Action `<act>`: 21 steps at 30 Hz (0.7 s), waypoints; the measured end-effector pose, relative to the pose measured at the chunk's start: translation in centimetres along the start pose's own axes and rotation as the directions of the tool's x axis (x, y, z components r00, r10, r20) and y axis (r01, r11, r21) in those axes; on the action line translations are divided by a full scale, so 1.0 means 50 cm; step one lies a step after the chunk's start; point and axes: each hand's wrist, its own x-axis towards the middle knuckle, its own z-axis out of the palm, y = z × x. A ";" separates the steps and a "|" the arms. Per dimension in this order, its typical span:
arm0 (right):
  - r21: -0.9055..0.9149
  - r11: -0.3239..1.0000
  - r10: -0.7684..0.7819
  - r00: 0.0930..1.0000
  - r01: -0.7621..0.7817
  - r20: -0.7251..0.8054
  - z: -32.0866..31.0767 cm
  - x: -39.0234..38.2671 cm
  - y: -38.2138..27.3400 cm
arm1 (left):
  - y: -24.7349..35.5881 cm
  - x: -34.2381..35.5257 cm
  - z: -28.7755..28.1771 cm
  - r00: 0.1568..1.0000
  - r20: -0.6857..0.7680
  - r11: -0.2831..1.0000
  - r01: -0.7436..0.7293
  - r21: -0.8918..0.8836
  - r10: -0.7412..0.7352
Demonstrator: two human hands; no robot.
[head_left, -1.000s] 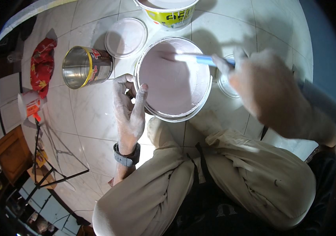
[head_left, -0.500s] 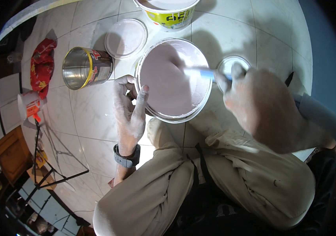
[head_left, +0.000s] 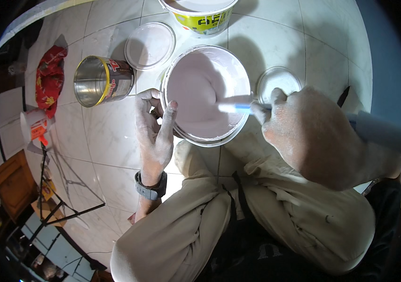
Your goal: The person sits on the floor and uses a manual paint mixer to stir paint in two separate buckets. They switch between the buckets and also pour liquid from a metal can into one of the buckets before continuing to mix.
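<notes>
A round bucket of pale pinkish-grey, paint-like mixture stands on the floor in front of my crossed legs. My left hand, dusty with white residue, grips the bucket's left side, thumb near the rim and fingers curled round the outside. My right hand is closed round a blue-handled stirring tool that reaches over the right rim. Its pale end dips into the mixture, where a curved ridge shows. Motion and the coating hide the exact kind of tool.
Beyond the bucket stands a green-and-white tub. A round lid and an open metal tin lie to the left; a clear round lid is at the right. Further left are a red cloth and a black metal stand.
My right hand has moved slightly down and left, and the tool's end has shifted nearer in the mixture. The left hand keeps its place on the bucket.
</notes>
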 end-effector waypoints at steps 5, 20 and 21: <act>-0.010 0.998 0.048 0.939 -0.055 -0.340 0.019 0.005 0.047 | 0.007 0.001 0.004 1.000 0.021 1.000 0.022 0.016 -0.022; -0.108 0.975 0.174 0.967 -0.196 -0.187 0.025 0.004 0.031 | 0.007 0.002 0.008 0.999 0.010 0.998 0.052 -0.044 -0.052; -0.109 0.975 0.169 0.966 -0.193 -0.197 0.020 -0.002 0.032 | 0.009 0.001 0.006 0.998 0.001 0.998 0.057 -0.041 -0.057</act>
